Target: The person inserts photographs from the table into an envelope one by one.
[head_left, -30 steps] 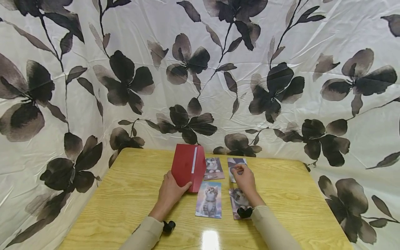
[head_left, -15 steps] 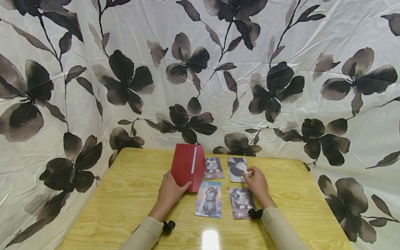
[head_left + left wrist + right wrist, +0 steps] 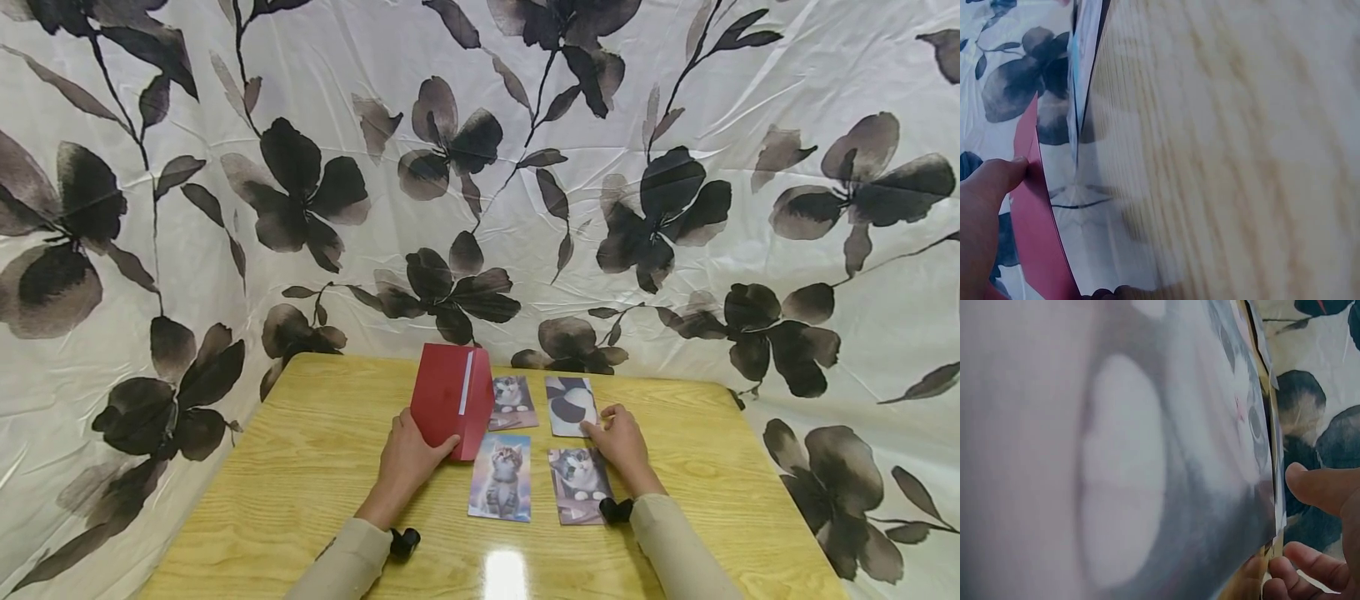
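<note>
My left hand (image 3: 405, 454) holds a red envelope (image 3: 442, 392) tilted up by its near left side, thumb on the front. A pale strip runs beside its flap. In the left wrist view the thumb presses the red paper (image 3: 1038, 231). My right hand (image 3: 621, 442) is at the lower right corner of a grey-and-white picture card (image 3: 570, 407), thumb at its edge and fingers spread apart from the thumb. Below it lies a cat picture card (image 3: 577, 483), which looms large in the right wrist view. A kitten card (image 3: 501, 482) lies to its left.
Another cat card (image 3: 512, 402) lies behind the kitten card, partly covered by the envelope. The cards lie on a yellow wood-grain table (image 3: 300, 483). A white cloth (image 3: 360, 225) with dark flowers hangs behind and at both sides. Small black cameras sit at both wrists.
My right hand has moved right, from over the middle of the grey-and-white card to its lower right corner, uncovering the card. The left hand and envelope have stayed put.
</note>
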Demonstrator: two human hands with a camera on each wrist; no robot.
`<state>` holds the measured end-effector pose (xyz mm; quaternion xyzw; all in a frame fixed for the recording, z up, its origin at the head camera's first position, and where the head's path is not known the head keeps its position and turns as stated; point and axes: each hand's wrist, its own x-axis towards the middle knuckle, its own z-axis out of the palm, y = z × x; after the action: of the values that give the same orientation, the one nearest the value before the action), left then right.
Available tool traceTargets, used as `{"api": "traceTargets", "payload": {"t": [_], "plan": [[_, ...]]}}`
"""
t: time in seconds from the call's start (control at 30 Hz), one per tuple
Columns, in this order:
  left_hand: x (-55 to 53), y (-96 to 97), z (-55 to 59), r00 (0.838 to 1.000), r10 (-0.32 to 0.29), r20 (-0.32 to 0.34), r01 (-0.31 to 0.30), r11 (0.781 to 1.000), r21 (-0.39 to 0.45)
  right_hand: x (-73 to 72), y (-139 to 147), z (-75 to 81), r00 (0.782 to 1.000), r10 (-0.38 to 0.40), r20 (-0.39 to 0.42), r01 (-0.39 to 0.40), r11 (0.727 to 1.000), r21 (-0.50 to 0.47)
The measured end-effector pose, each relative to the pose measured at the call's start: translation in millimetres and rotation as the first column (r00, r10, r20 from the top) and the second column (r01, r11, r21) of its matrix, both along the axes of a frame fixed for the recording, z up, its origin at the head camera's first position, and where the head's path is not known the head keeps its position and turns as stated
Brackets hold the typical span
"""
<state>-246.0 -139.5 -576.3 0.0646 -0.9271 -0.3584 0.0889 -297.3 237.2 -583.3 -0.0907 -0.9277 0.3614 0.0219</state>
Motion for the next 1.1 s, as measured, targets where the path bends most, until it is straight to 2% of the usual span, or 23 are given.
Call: {"api": "traceTargets", "payload": {"t": [0.33,0.73,1.1], "plan": [[-0.3,0.7,1.0,1.000,0.002,-0.003,-0.002,1.000,0.002,-4.4,3.2,0.5,1.000,0.006,0.030,-0.008,0.997,0.079],[-0.5,0.1,-0.3,1.000,0.001,0.012,-0.001,1.000,0.000,-6.3,2.0,-3.6,0.999,0.021,0.033,-0.025,0.991,0.131],[0.6,0.6,0.9,1.000,0.006,0.006,-0.006,1.000,0.000,-6.3,-3.4,2.3,0.999,0.001,0.049,-0.008,0.989,0.149]]}}
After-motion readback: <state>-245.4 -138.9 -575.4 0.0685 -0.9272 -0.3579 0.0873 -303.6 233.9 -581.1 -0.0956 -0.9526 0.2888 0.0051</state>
